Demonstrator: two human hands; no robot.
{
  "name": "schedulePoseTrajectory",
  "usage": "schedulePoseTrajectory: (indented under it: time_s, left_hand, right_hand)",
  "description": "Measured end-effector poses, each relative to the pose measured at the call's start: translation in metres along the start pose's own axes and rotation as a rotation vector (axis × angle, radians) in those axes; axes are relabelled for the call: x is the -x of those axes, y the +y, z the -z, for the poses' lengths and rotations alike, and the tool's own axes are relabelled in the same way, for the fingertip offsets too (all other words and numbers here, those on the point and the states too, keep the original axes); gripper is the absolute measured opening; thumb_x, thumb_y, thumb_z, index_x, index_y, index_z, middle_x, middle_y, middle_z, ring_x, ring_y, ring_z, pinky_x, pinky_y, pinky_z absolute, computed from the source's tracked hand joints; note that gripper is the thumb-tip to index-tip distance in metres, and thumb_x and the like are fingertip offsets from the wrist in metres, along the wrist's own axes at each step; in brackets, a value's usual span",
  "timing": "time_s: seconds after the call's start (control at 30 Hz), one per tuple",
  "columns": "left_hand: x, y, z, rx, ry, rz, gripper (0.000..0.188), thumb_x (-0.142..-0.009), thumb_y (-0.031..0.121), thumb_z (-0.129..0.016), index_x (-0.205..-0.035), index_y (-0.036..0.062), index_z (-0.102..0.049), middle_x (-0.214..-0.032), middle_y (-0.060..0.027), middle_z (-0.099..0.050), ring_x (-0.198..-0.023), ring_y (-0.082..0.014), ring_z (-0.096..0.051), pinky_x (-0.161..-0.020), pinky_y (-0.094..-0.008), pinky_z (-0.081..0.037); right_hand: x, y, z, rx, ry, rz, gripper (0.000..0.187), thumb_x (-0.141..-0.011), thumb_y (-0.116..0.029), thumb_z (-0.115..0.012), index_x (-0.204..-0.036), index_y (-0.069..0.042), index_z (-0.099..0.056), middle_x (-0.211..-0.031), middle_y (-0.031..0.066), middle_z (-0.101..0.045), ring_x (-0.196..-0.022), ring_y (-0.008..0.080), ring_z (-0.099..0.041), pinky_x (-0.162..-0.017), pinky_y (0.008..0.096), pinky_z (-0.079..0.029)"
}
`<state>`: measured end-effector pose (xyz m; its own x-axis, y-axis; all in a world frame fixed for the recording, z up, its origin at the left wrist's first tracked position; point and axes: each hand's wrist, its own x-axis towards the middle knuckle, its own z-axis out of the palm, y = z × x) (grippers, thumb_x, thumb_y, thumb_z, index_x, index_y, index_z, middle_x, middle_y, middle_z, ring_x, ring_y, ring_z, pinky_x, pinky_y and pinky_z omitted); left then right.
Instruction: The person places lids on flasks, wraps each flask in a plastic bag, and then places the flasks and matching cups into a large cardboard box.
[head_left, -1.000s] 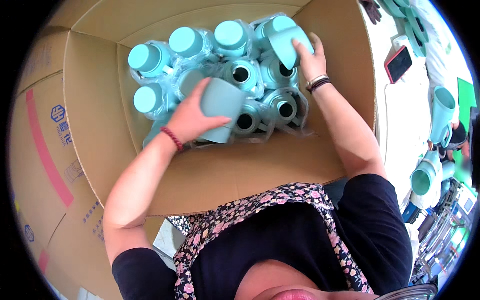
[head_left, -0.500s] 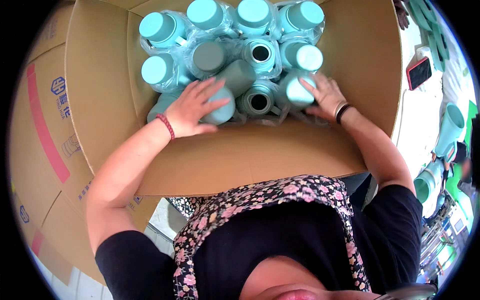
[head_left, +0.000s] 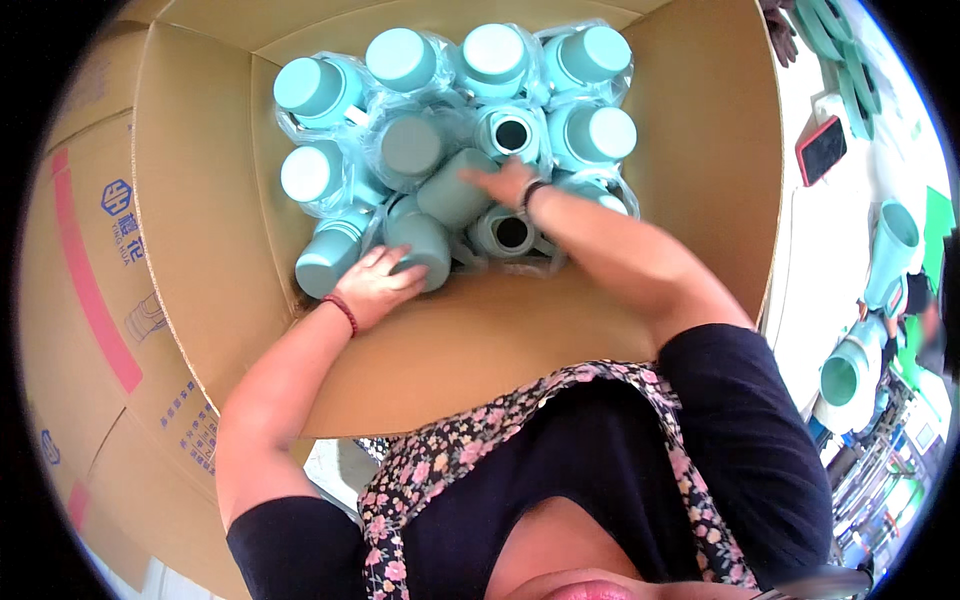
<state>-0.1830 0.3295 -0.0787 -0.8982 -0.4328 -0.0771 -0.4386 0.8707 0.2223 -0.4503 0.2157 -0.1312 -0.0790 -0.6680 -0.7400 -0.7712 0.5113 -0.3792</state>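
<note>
Pale teal vacuum flasks (head_left: pixel 411 146), several in clear plastic bags, fill a deep cardboard box (head_left: pixel 700 140). Most show round flat ends. Two, an upper open flask (head_left: pixel 533 152) and a lower open flask (head_left: pixel 487 235), show dark open mouths. My left hand (head_left: pixel 378 287) lies at the near left, fingers spread against the side of a near flask (head_left: pixel 425 240). With my arm crossing the near right part of the box, my right hand (head_left: pixel 505 184) reaches to a tilted flask (head_left: pixel 455 192) in the middle. Its outstretched fingers touch that flask's side; the hand is slightly blurred.
The box's near flap (head_left: pixel 450 350) slopes toward my apron. Flattened or stacked cartons (head_left: pixel 85 330) stand at the left. To the right, a white surface holds a red-edged phone (head_left: pixel 822 151), green straps (head_left: pixel 850 65) and loose teal flask bodies (head_left: pixel 893 245).
My right hand has moved left from the near right flask to the middle one. My left hand has shifted down, toward me. The view has shifted slightly.
</note>
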Motion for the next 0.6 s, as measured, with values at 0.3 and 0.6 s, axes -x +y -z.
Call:
schedulePoseTrajectory:
  time_s: [0.3,0.6]
  left_hand:
    - [-0.04,-0.015,0.066,0.337,-0.128,0.605,0.101,-0.057,0.037,-0.08,-0.137,0.004,-0.028,-0.142,-0.0165,-0.03,-0.129,-0.032,-0.032,-0.105,-0.0429,-0.028]
    - [-0.087,-0.021,0.086,0.794,0.333,0.667,0.091,-0.058,0.022,-0.081,-0.134,0.0039,-0.033,-0.133,-0.0171,-0.039,-0.123,-0.0326,-0.039,-0.102,-0.0389,-0.033]
  right_hand:
    - [0.084,-0.008,0.104,0.013,0.195,0.724,0.088,-0.06,-0.039,-0.077,-0.129,-0.008,-0.032,-0.115,0.0263,-0.051,-0.104,0.0404,-0.052,-0.092,0.0413,-0.043]
    - [0.051,-0.011,0.125,-0.523,0.478,0.766,0.063,-0.076,-0.041,-0.067,-0.13,-0.015,-0.046,-0.122,0.0199,-0.051,-0.115,0.0318,-0.048,-0.095,0.04,-0.04]
